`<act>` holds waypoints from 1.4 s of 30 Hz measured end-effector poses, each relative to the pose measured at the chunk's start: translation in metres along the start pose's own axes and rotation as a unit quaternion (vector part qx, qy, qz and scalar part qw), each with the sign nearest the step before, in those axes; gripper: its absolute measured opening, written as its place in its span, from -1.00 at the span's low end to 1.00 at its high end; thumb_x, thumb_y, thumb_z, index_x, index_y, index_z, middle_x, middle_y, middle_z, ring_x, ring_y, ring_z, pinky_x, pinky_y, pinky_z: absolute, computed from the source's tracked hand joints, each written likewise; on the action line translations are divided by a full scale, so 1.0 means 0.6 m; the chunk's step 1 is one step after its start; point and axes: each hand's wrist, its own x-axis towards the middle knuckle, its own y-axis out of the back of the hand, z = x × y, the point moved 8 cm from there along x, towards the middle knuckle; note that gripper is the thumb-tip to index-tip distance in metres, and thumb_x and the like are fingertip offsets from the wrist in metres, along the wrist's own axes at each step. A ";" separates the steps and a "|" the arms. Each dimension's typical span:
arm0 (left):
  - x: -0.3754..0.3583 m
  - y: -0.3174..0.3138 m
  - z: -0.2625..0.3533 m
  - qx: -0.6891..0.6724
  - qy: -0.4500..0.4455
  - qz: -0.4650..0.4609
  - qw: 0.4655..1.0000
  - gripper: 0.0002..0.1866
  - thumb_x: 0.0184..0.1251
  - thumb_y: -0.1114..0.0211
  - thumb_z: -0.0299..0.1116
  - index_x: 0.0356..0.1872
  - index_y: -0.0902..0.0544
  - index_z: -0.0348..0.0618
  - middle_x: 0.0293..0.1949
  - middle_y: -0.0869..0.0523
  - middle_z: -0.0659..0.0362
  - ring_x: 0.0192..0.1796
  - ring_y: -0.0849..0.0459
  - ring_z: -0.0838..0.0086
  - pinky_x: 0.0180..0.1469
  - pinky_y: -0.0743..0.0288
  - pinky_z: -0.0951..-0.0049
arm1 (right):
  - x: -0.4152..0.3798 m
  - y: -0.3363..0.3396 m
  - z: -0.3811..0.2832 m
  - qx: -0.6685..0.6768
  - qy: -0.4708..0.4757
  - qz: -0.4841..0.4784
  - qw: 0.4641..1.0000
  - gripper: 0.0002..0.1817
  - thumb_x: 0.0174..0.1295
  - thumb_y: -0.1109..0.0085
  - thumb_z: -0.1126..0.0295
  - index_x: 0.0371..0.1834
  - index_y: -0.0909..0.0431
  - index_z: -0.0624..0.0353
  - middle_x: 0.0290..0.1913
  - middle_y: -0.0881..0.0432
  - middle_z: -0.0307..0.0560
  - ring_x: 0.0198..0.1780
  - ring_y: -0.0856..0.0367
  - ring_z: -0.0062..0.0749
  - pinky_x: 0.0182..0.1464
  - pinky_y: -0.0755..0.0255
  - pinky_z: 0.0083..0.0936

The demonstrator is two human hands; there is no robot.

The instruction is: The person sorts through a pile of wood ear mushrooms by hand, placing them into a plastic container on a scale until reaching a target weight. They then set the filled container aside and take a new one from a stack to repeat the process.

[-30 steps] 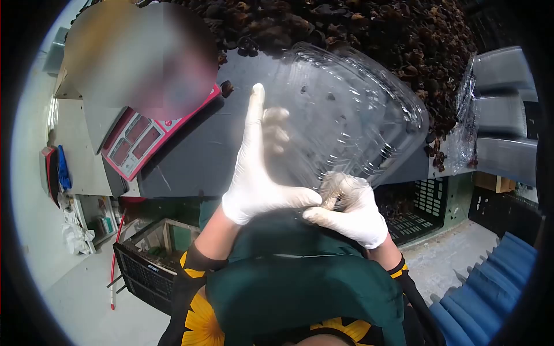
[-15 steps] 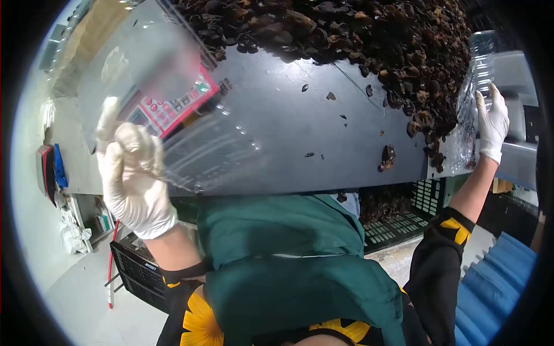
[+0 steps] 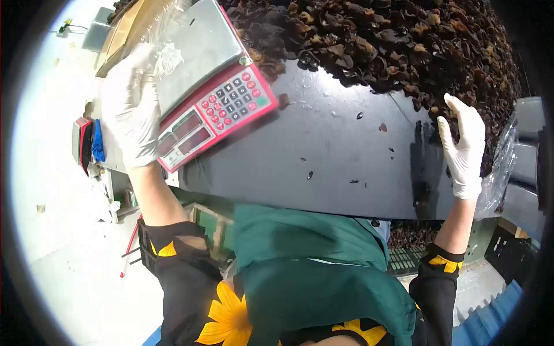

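My left hand [image 3: 134,112], in a white glove, is blurred by motion beside the left edge of a red-framed digital scale [image 3: 219,109]. Clear plastic [image 3: 167,23] shows just beyond its fingers; whether they grip it I cannot make out. My gloved right hand [image 3: 464,147] hovers at the near right edge of a large heap of dark brown, curled pieces [image 3: 369,40] that look like wood ear fungus. Its thumb and fingers are apart, with nothing between them.
A grey tabletop [image 3: 300,161] carries a few stray dark scraps. Cardboard [image 3: 124,32] lies behind my left hand. Clear plastic packaging [image 3: 502,167] and grey containers [image 3: 526,164] stand at the right. A green crate [image 3: 404,259] sits beneath the table.
My left hand has swung away from the table front to the scale's left side; the clear plastic tray it held no longer shows there. My right hand has left the clear packaging, moving left.
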 end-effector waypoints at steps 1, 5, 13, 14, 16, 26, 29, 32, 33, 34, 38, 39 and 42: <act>0.000 -0.020 -0.003 0.077 -0.048 -0.031 0.995 -0.61 0.36 -0.40 -0.56 0.20 -0.77 -0.08 0.16 -0.82 0.14 0.18 -0.76 0.32 0.32 -0.55 0.29 | -0.001 0.002 0.006 -0.003 -0.001 -0.012 1.000 -0.58 0.32 -0.43 0.38 0.25 -0.68 0.09 0.16 -0.76 -0.05 0.18 -0.69 -0.12 0.37 -0.44 -0.22; -0.031 -0.089 -0.058 -0.014 0.079 -0.255 0.963 -0.53 0.39 -0.42 -0.43 0.32 -0.69 -0.14 0.29 -0.75 0.01 0.32 -0.70 0.21 0.40 -0.50 0.25 | -0.004 0.002 0.029 -0.008 -0.043 -0.049 0.998 -0.57 0.33 -0.43 0.33 0.26 -0.68 0.03 0.18 -0.76 -0.08 0.23 -0.67 -0.11 0.42 -0.39 -0.23; 0.044 -0.175 0.201 -0.177 -0.055 -0.212 0.959 -0.40 0.35 -0.53 -0.42 0.41 -0.61 -0.19 0.40 -0.66 0.03 0.42 -0.63 0.23 0.51 -0.42 0.23 | 0.122 -0.024 0.010 0.071 -0.012 0.156 0.985 -0.55 0.27 -0.45 0.26 0.25 -0.72 -0.03 0.30 -0.71 -0.06 0.40 -0.58 -0.17 0.47 -0.35 -0.09; 0.053 -0.213 0.233 -0.166 -0.093 -0.198 0.961 -0.41 0.33 -0.54 -0.38 0.39 -0.64 -0.15 0.40 -0.67 0.03 0.43 -0.63 0.19 0.51 -0.43 0.22 | 0.150 -0.029 0.005 0.052 -0.004 0.182 0.982 -0.55 0.31 -0.42 0.29 0.28 -0.70 0.00 0.33 -0.68 -0.03 0.40 -0.57 -0.13 0.49 -0.34 -0.09; 0.059 -0.305 0.264 -0.203 -0.090 -0.182 0.958 -0.35 0.37 -0.52 -0.25 0.46 -0.57 -0.11 0.45 -0.59 -0.03 0.51 -0.53 0.14 0.56 -0.34 0.18 | 0.190 -0.036 -0.004 -0.039 0.005 0.261 0.965 -0.51 0.26 -0.36 0.40 0.30 -0.63 0.10 0.27 -0.64 0.18 0.34 -0.58 0.07 0.38 -0.44 -0.07; -0.128 -0.366 0.345 -0.132 -0.150 -0.331 0.922 -0.18 0.36 -0.49 -0.18 0.62 -0.38 0.02 0.59 -0.25 -0.36 0.57 -0.31 -0.26 0.62 -0.17 -0.09 | 0.033 -0.221 -0.136 0.118 -0.093 -0.035 0.988 -0.24 0.21 -0.35 0.14 0.49 -0.49 0.21 0.66 -0.23 0.29 0.60 -0.25 0.37 0.51 -0.25 0.25; -0.208 -0.328 0.326 -0.155 -0.155 -0.400 0.890 -0.29 0.37 -0.47 -0.26 0.55 -0.48 -0.02 0.49 -0.39 -0.33 0.53 -0.36 -0.20 0.58 -0.20 -0.07 | -0.054 -0.204 -0.182 0.115 -0.112 -0.104 0.982 -0.33 0.25 -0.34 0.12 0.41 -0.57 0.19 0.61 -0.35 0.17 0.60 -0.27 0.24 0.56 -0.24 0.07; -0.241 -0.275 0.338 -0.182 -0.134 -0.421 0.879 -0.41 0.38 -0.46 -0.33 0.44 -0.61 -0.03 0.52 -0.36 -0.28 0.54 -0.36 -0.20 0.58 -0.25 -0.05 | -0.112 -0.156 -0.219 0.152 -0.091 -0.056 0.983 -0.45 0.29 -0.29 0.14 0.29 -0.65 0.18 0.53 -0.46 0.14 0.55 -0.35 0.21 0.57 -0.23 0.08; -0.246 -0.263 0.339 -0.198 -0.116 -0.417 0.880 -0.49 0.38 -0.44 -0.38 0.37 -0.67 -0.04 0.53 -0.39 -0.23 0.55 -0.37 -0.18 0.58 -0.26 -0.03 | -0.125 -0.141 -0.225 0.159 -0.082 -0.035 0.983 -0.50 0.29 -0.27 0.15 0.23 -0.68 0.17 0.49 -0.51 0.12 0.53 -0.37 0.19 0.57 -0.24 0.08; -0.248 -0.253 0.341 -0.214 -0.142 -0.395 0.882 -0.52 0.39 -0.42 -0.42 0.33 -0.68 -0.07 0.53 -0.41 -0.20 0.56 -0.37 -0.15 0.58 -0.27 -0.02 | -0.138 -0.134 -0.230 0.162 -0.058 -0.052 0.984 -0.60 0.28 -0.24 0.21 0.11 -0.74 0.15 0.45 -0.56 0.11 0.49 -0.43 0.15 0.55 -0.27 0.08; -0.240 -0.236 0.346 -0.245 -0.139 -0.373 0.884 -0.62 0.42 -0.34 -0.55 0.24 -0.71 -0.12 0.52 -0.48 -0.15 0.58 -0.38 -0.09 0.57 -0.28 0.01 | -0.156 -0.119 -0.227 0.181 -0.047 0.010 0.982 -0.66 0.26 -0.21 0.28 0.05 -0.73 0.14 0.45 -0.56 0.14 0.40 -0.53 0.06 0.48 -0.35 0.06; -0.238 -0.233 0.345 -0.246 -0.143 -0.362 0.888 -0.61 0.43 -0.33 -0.57 0.25 -0.71 -0.14 0.52 -0.47 -0.13 0.58 -0.39 -0.06 0.57 -0.28 0.03 | -0.156 -0.117 -0.224 0.185 -0.050 0.020 0.981 -0.66 0.26 -0.22 0.27 0.05 -0.73 0.15 0.45 -0.56 0.16 0.40 -0.53 0.05 0.46 -0.36 0.04; -0.232 -0.226 0.343 -0.255 -0.132 -0.336 0.897 -0.61 0.48 -0.30 -0.58 0.29 -0.69 -0.19 0.53 -0.48 -0.09 0.56 -0.44 -0.02 0.56 -0.29 0.09 | -0.150 -0.106 -0.219 0.187 -0.051 0.076 0.978 -0.66 0.23 -0.24 0.25 0.01 -0.71 0.16 0.44 -0.54 0.22 0.35 -0.55 0.00 0.39 -0.39 -0.04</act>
